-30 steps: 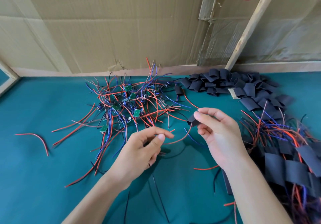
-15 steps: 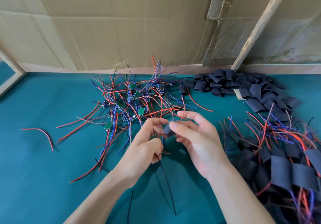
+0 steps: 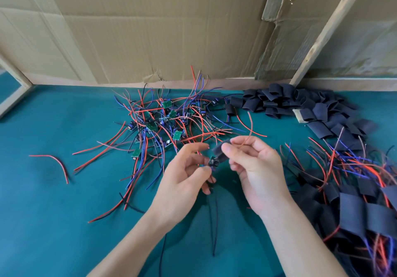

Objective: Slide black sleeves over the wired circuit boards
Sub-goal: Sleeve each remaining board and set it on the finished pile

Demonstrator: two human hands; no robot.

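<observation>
The left hand [image 3: 182,180] is pinching a small wired circuit board [image 3: 213,161] between thumb and fingers, its black leads hanging down below the hands. The right hand [image 3: 255,169] is pinching a black sleeve [image 3: 220,148] between thumb and forefinger, its lower end touching the board, with a red wire [image 3: 247,134] rising past its fingers. Beyond the left hand, a tangle of unsleeved boards [image 3: 169,121] is lying on the teal tabletop [image 3: 53,212]. Beyond the right hand, loose sleeves [image 3: 279,102] are lying heaped; to its right, sleeved boards [image 3: 354,201] are piling up.
</observation>
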